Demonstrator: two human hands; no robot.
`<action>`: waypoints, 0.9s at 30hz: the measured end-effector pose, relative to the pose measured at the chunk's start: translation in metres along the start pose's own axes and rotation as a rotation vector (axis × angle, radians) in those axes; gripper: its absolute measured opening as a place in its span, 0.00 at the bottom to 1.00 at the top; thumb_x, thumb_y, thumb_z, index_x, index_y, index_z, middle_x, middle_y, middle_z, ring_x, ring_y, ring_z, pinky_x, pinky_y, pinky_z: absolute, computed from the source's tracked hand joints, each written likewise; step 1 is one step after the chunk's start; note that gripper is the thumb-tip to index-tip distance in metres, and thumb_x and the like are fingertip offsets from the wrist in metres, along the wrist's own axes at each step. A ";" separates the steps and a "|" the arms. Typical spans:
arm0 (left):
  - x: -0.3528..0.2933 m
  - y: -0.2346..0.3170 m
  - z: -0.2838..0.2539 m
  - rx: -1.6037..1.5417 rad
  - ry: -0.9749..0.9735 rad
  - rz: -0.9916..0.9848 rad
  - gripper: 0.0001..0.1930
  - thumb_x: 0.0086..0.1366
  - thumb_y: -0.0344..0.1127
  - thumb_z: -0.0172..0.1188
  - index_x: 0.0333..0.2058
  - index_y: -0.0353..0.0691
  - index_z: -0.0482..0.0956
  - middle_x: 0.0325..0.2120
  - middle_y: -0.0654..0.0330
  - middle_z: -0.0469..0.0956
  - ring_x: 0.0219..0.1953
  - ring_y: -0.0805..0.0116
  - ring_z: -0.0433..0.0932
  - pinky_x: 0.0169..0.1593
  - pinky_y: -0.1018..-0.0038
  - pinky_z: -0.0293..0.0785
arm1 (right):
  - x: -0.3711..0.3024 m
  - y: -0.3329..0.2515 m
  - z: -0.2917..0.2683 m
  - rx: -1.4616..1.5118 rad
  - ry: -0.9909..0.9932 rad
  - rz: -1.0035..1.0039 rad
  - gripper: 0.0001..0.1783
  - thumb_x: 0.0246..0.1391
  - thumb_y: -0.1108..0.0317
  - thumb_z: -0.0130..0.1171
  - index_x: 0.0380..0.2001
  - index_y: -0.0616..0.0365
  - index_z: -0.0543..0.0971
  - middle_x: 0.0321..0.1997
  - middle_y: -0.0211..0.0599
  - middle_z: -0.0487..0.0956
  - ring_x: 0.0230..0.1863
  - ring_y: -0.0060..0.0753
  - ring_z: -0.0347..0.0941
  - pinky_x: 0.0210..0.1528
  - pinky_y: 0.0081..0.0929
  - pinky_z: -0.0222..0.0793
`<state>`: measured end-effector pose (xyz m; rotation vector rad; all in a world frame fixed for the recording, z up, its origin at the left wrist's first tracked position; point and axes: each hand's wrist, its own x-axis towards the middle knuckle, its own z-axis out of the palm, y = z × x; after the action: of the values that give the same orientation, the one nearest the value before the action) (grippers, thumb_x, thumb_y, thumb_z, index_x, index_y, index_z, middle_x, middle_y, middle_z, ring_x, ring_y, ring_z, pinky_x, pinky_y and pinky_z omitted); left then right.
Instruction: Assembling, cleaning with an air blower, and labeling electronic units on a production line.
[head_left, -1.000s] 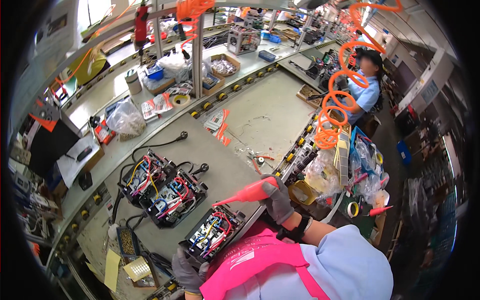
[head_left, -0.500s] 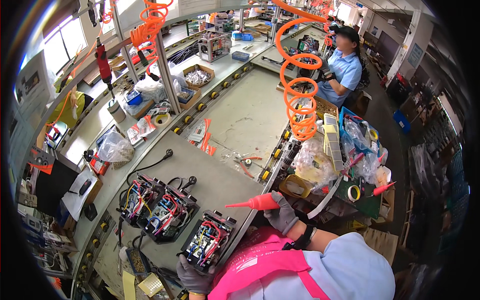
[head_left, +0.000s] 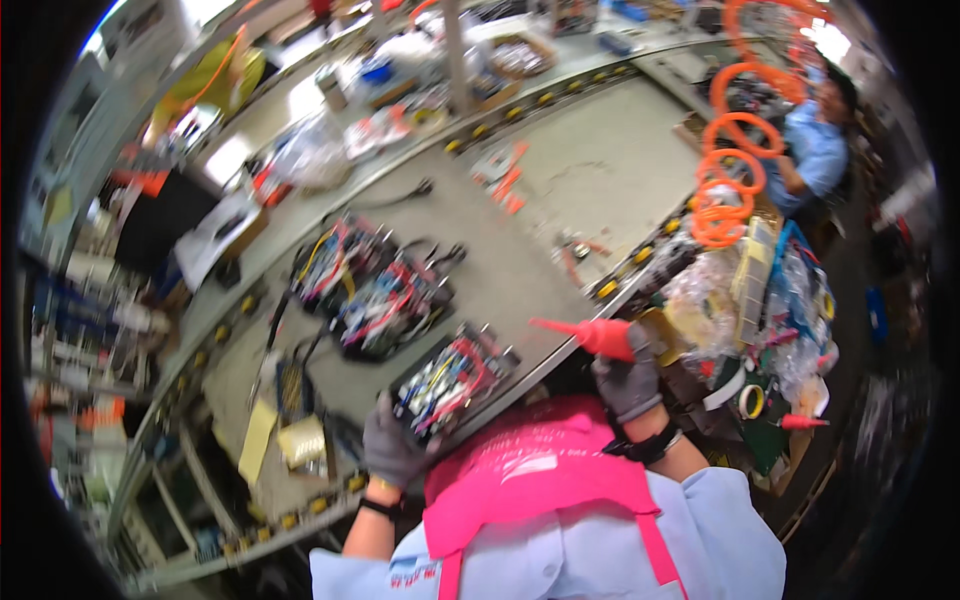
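Note:
My right hand [head_left: 628, 385], in a grey glove, is closed around a red squeeze bottle [head_left: 605, 338] whose long thin nozzle points left over the edge of the board. My left hand [head_left: 392, 445], gloved too, grips the near left end of a wired circuit unit [head_left: 455, 380] close to my apron. Red, yellow and blue wires run across that unit's top. Two similar wired units, one on the left [head_left: 340, 262] and another beside it [head_left: 392, 305], stand just beyond it with black plug cords. The picture is blurred, so small parts cannot be made out.
The units sit on a grey board [head_left: 510, 270] on a roller line. Pliers [head_left: 580, 250] lie beyond it. At right are a tape roll [head_left: 750, 402], plastic bags and a second red bottle [head_left: 803, 422]. An orange coiled hose [head_left: 735, 180] hangs near a seated co-worker [head_left: 815, 135].
My view has swung left and down, so the scene appears shifted right. The red bottle stays in my right hand, and my left hand stays at the near unit.

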<state>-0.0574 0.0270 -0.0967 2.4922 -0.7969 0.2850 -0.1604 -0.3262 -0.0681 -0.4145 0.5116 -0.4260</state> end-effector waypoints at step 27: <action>0.072 0.083 0.013 -0.029 -0.136 0.151 0.16 0.49 0.41 0.64 0.36 0.42 0.77 0.30 0.57 0.72 0.35 0.57 0.72 0.37 0.63 0.68 | -0.032 0.008 0.051 -0.710 -0.142 -0.492 0.29 0.42 0.75 0.60 0.52 0.57 0.67 0.52 0.40 0.70 0.53 0.34 0.68 0.53 0.31 0.68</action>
<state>-0.0481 -0.0729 -0.0497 2.4486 -1.0392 0.1552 -0.1555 -0.2905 -0.0196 -1.2625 0.4074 -0.6783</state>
